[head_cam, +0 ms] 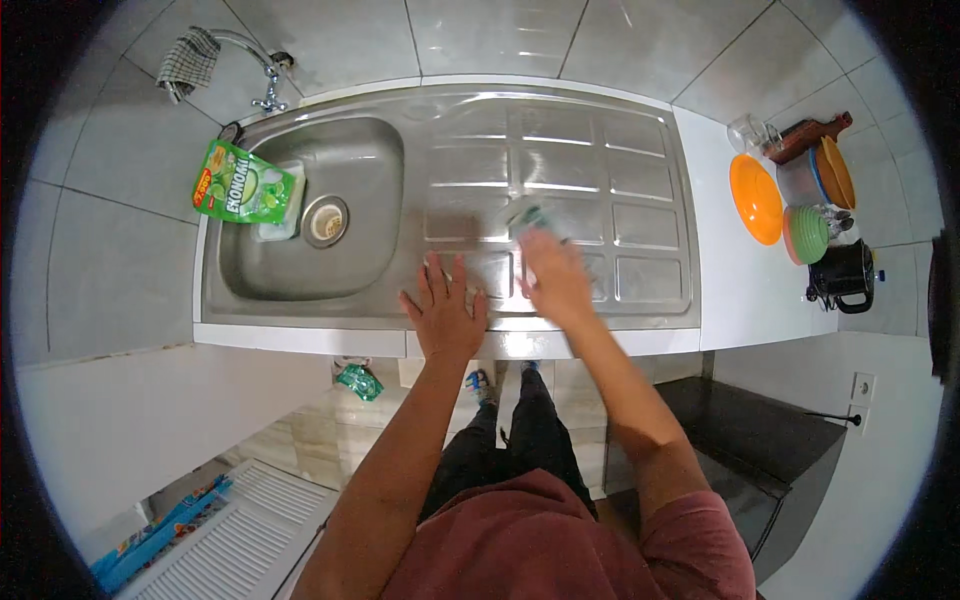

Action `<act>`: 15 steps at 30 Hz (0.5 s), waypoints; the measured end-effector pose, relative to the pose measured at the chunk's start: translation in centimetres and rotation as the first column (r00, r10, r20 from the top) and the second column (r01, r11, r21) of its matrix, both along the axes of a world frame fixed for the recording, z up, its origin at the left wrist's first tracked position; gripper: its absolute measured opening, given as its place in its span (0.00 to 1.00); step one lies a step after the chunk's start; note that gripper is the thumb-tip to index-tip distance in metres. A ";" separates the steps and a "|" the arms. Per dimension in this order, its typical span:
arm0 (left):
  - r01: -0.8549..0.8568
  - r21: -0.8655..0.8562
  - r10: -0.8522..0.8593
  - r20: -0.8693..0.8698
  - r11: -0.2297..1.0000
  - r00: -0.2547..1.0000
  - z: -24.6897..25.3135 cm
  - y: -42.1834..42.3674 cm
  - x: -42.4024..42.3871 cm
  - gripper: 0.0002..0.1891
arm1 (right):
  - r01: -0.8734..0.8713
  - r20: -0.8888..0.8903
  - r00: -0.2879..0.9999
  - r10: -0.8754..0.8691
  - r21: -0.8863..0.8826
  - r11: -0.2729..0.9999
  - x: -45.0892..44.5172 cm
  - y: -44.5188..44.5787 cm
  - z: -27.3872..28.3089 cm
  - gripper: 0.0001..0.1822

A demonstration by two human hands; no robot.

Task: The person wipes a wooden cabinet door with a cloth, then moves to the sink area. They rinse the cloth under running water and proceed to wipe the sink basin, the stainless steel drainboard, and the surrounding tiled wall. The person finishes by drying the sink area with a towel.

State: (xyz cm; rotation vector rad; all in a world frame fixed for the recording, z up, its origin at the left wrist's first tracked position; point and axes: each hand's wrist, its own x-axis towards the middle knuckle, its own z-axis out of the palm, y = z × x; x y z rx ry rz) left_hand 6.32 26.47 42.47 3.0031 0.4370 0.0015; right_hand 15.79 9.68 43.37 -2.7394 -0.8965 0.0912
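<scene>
My right hand (pixel 556 277), blurred by motion, holds a green scouring pad (pixel 532 217) against the ribbed steel drainboard (pixel 562 169). The pad's exact shape is lost in the blur. To its left, my left hand (pixel 448 319) rests palm down with fingers spread on the front of the steel sink top, between basin and drainboard. It grips nothing. Further left lies the sink basin (pixel 360 169) with its round drain (pixel 327 222). A green dish-soap refill pouch (pixel 247 184) leans over the basin's left rim, on a pale plastic container (pixel 276 231).
A chrome tap (pixel 259 56) with a checked cloth (pixel 189 61) is at the back left. On the right counter (pixel 727 285) stand an orange plate (pixel 754 199), green bowl (pixel 808 235), glasses (pixel 748 135), wooden board (pixel 810 139) and black kettle (pixel 840 276). A green packet (pixel 360 381) lies below.
</scene>
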 end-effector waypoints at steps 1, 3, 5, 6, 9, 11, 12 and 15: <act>0.009 -0.004 -0.009 0.030 1.000 1.000 -0.3 -0.2 -0.1 0.34 | 0.135 0.115 0.985 -0.130 -0.036 0.990 1.6 -1.3 -1.0 0.32; 0.016 0.009 -0.016 0.041 1.000 0.999 -0.5 -0.4 -0.1 0.34 | 0.325 0.231 0.918 -0.323 0.032 0.945 5.2 -2.3 -2.3 0.32; 0.023 0.015 -0.023 0.041 1.000 0.999 -0.5 -0.5 0.1 0.34 | 0.372 0.250 0.892 -0.376 0.065 0.926 8.1 -0.9 -2.8 0.31; 0.022 0.011 -0.023 0.031 1.000 0.999 -0.3 -0.5 0.2 0.34 | 0.392 0.256 0.880 -0.399 0.082 0.916 8.6 0.1 -3.0 0.31; 0.011 0.034 -0.013 0.059 0.999 0.998 -0.8 -0.4 0.0 0.34 | 0.203 0.172 0.960 -0.220 0.109 0.973 7.3 3.5 -2.7 0.28; -0.041 -0.003 0.041 0.027 0.999 0.999 -0.7 -0.6 0.9 0.33 | 0.017 0.121 0.992 -0.039 0.178 0.984 4.5 4.8 -2.3 0.25; -0.090 -0.048 0.089 -0.031 0.995 0.996 0.2 -1.0 1.9 0.33 | -0.070 0.099 0.994 0.050 0.213 0.975 2.9 4.6 -2.3 0.24; -0.098 -0.173 0.095 -0.028 0.980 0.995 0.0 -1.5 5.0 0.32 | -0.152 -0.002 0.987 0.162 0.333 0.931 0.6 2.1 -2.3 0.19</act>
